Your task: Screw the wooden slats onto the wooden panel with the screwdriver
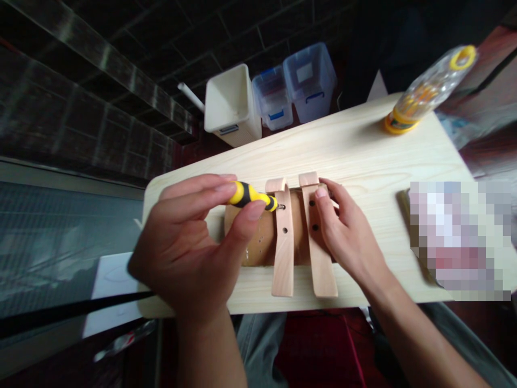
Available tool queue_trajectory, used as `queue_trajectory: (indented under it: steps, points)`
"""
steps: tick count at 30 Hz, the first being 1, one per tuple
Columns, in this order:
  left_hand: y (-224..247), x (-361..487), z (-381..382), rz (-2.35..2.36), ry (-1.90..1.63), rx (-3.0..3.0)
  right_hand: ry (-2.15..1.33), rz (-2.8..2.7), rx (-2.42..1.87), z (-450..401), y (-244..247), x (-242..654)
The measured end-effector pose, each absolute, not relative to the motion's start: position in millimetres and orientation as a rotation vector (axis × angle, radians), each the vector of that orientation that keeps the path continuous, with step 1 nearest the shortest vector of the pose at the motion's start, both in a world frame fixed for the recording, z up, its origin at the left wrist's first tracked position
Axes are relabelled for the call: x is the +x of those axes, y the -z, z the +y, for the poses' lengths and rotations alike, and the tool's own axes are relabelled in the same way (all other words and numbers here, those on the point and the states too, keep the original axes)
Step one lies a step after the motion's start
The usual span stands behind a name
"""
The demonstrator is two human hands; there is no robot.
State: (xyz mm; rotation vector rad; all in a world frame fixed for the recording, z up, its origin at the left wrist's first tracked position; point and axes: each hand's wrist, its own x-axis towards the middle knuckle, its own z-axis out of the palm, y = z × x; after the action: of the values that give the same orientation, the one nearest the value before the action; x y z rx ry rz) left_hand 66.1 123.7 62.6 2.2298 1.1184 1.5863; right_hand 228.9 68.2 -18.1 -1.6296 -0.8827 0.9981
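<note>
My left hand (186, 242) grips a yellow and black screwdriver (252, 195) between thumb and fingers. Its metal tip meets the upper dark hole or screw in the left curved wooden strip (284, 258); which of the two I cannot tell. A second curved wooden strip (323, 264) lies beside it on the right, with two dark spots. Both strips rest across a brown board (262, 237) with small holes. Around the right strip's upper edge, my right hand (343, 221) is closed, thumb on top and fingers partly hidden behind.
A pale wooden table (355, 156) bears the work. At its back right stands a clear bottle (428, 89) with yellow ends. Beyond the far edge are a white bin (230, 102) and clear plastic boxes (309, 75). A pixelated item (452, 237) lies at the right.
</note>
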Motion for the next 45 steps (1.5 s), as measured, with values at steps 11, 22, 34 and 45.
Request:
queue_trajectory:
  steps: [11, 22, 34, 45]
  points:
    - [-64, 67, 122, 1.205, -1.537, 2.207, -0.989, -0.913, -1.635, 67, 18, 231]
    - [-59, 71, 125, 1.192, -1.649, 2.257, -1.007, -0.914, -1.658, 66, 13, 231]
    - [-60, 69, 121, 1.235, -1.569, 2.208, -1.007, -0.919, -1.692, 63, 13, 232]
    - [-59, 69, 129, 1.046, -1.66, 2.226, -0.983, -0.922, -1.661, 63, 15, 232]
